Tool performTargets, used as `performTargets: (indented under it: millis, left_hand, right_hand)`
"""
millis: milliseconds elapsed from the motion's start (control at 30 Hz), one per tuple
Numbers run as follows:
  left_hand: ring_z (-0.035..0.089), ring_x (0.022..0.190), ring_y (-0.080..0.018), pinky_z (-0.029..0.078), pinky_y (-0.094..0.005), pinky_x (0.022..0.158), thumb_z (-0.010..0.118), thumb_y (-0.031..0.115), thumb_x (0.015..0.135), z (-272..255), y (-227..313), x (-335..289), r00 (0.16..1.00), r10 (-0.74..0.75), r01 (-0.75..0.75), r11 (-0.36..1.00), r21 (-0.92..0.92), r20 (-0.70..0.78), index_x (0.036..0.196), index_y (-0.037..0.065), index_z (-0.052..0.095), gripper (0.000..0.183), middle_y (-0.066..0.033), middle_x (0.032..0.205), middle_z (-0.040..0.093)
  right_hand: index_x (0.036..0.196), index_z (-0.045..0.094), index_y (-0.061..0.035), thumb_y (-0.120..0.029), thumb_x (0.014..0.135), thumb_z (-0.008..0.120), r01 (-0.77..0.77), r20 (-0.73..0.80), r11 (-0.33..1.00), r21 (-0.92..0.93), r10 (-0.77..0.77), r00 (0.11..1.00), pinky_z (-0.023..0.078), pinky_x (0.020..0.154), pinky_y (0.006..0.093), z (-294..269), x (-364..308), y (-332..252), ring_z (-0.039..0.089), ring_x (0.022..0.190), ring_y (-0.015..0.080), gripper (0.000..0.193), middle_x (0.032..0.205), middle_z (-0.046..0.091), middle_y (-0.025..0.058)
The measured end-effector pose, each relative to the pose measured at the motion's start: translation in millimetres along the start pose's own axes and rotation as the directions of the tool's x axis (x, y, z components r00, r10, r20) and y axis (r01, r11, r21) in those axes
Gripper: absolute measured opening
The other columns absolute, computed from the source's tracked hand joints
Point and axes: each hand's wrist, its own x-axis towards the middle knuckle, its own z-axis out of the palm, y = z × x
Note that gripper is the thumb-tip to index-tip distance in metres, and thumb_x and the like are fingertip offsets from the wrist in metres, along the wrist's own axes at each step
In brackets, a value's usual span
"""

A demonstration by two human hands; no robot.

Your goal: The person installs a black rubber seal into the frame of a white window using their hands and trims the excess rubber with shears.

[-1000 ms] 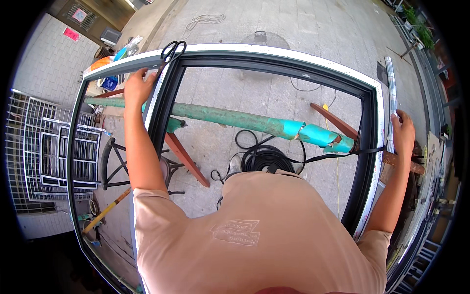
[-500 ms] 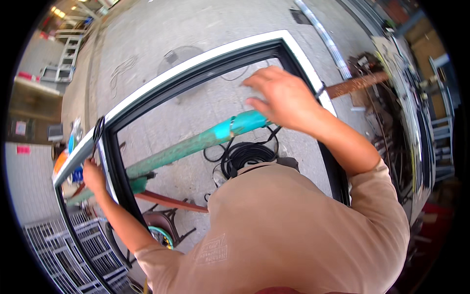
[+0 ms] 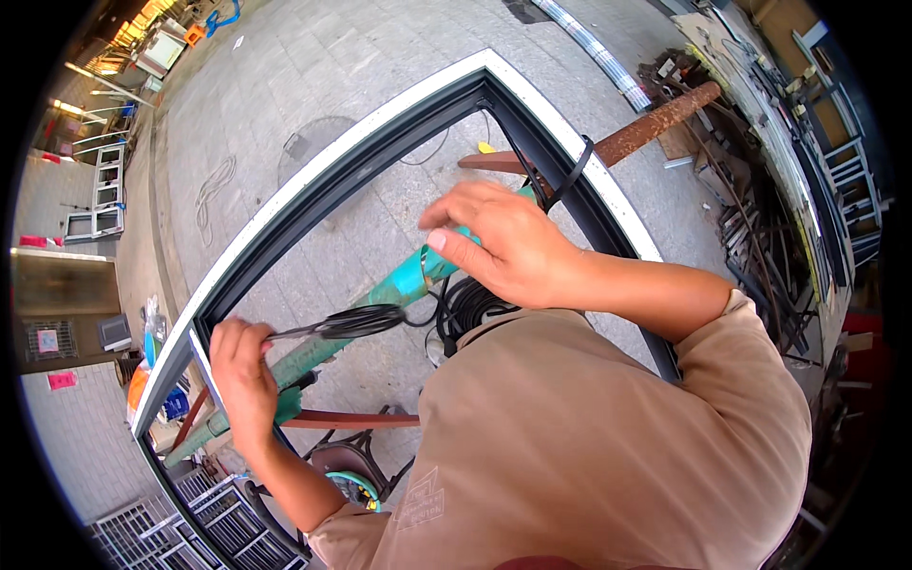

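Observation:
A large window frame (image 3: 313,176), white outside with black inner grooves, lies tilted in front of me. My left hand (image 3: 242,380) is closed at its left part, gripping one end of a bundle of thin black strip (image 3: 356,323) whose loops stretch inward over the opening. Above the green-wrapped pipe (image 3: 404,280) hovers my right hand (image 3: 503,242), thumb apart from curved fingers, nothing visible in it. A black strip (image 3: 575,176) drapes over the frame's right side. Beneath, partly hidden by my shirt, is a coil of black strip (image 3: 475,309).
A rusty pipe (image 3: 665,123) supports the right side. Scrap metal (image 3: 750,247) is heaped farther right. A wrapped silvery bar (image 3: 598,57) lies on the paved floor. Metal lattice frames (image 3: 228,522) stand at lower left, near a brown chair (image 3: 347,461).
My left hand has swung inward with the strip bundle, which now points right across the opening. My right hand has moved left and slightly down. The view has turned.

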Motion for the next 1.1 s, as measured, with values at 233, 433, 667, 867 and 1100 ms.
performTargets:
  millis: [233, 433, 667, 867, 1100]
  left_hand:
    - [0.067, 0.106, -0.0313, 0.057, -0.0501, 0.106, 0.077, 0.005, 0.077, 49.9, 56.3, 99.9, 0.921, 0.363, -0.38, 0.919, -0.11, -0.144, 0.091, 0.008, 0.072, 0.015, -0.0069, 0.092, 0.066]
    - [0.066, 0.124, -0.0302, 0.054, -0.0512, 0.113, 0.08, 0.007, 0.075, 79.8, 90.7, 151.5, 0.838, 0.506, -0.536, 0.832, -0.141, -0.204, 0.09, 0.01, 0.073, 0.017, -0.0042, 0.108, 0.07]
    - [0.055, 0.149, -0.0376, 0.046, -0.052, 0.121, 0.08, 0.01, 0.093, 116.4, 81.2, 197.8, 0.893, 0.206, -0.317, 0.919, -0.233, -0.399, 0.136, 0.019, 0.076, 0.044, -0.0155, 0.155, 0.063]
    - [0.075, 0.103, -0.0419, 0.058, -0.0504, 0.09, 0.066, 0.036, 0.107, 183.9, 5.5, 201.7, 0.966, -0.189, 0.169, 0.978, -0.118, -0.178, 0.125, 0.012, 0.08, 0.033, -0.0181, 0.11, 0.078]
    - [0.076, 0.09, -0.0448, 0.058, -0.0549, 0.079, 0.051, 0.051, 0.109, 208.2, 3.0, 203.3, 0.942, -0.26, 0.275, 0.96, 0.044, -0.212, 0.104, 0.013, 0.082, 0.05, -0.0183, 0.097, 0.08]
  right_hand:
    - [0.127, 0.069, 0.0011, -0.03, 0.11, 0.067, -0.398, 0.408, 0.906, 0.141, 0.313, 0.858, 0.055, 0.088, 0.045, -8.3, -23.6, -8.2, 0.07, 0.097, 0.0329, 0.035, 0.108, 0.071, 0.0174]
    - [0.123, 0.07, 0.0007, -0.028, 0.107, 0.072, -0.442, 0.282, 0.881, 0.17, 0.386, 0.878, 0.054, 0.081, 0.041, -10.7, -59.5, 18.3, 0.068, 0.09, 0.0261, 0.033, 0.099, 0.068, 0.0148]
    - [0.107, 0.066, -0.0021, -0.003, 0.103, 0.073, -0.567, 0.097, 0.77, 0.292, 0.566, 0.819, 0.049, 0.068, 0.028, -42.2, -50.4, 11.8, 0.057, 0.077, 0.0074, 0.008, 0.084, 0.066, -0.0004]
    - [0.109, 0.066, -0.0038, -0.016, 0.101, 0.08, -0.472, -0.711, 0.864, 0.175, 0.442, 0.547, 0.048, 0.07, 0.0244, -85.2, -61.8, 50.7, 0.059, 0.077, 0.007, 0.02, 0.087, 0.067, 0.0015]
    - [0.101, 0.073, -0.0054, -0.027, 0.104, 0.076, -0.597, -0.847, 0.792, 0.131, 0.402, 0.348, 0.039, 0.067, 0.0258, -106.7, -89.0, 125.6, 0.053, 0.073, 0.0061, 0.022, 0.079, 0.064, -0.002]
